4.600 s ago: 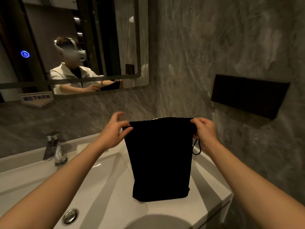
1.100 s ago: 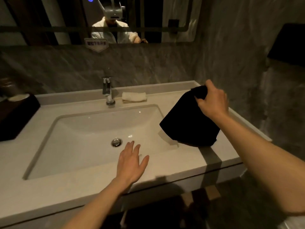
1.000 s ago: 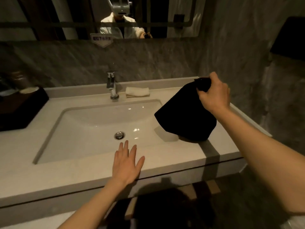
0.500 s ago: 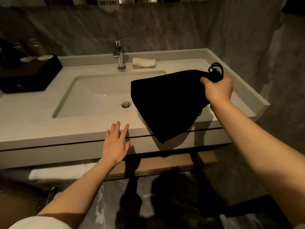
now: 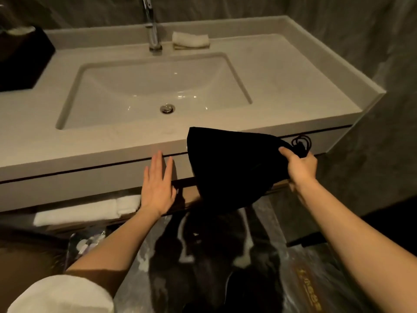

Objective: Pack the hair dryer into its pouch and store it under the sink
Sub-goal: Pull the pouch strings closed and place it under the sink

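Lowered off the counter [image 5: 293, 71], one pouch [image 5: 228, 170] (black), right hand [image 5: 301, 164] pinching its neck, left hand [image 5: 158, 186] spread.

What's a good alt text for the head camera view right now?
A right hand grips a black fabric drawstring pouch by its cinched neck, in front of a pale stone vanity counter. The open left hand reaches toward the wooden shelf beneath.

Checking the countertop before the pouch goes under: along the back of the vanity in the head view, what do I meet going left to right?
dark box → faucet → folded washcloth. Nearer, below the counter edge: left hand open, then black pouch gripped by the right hand.
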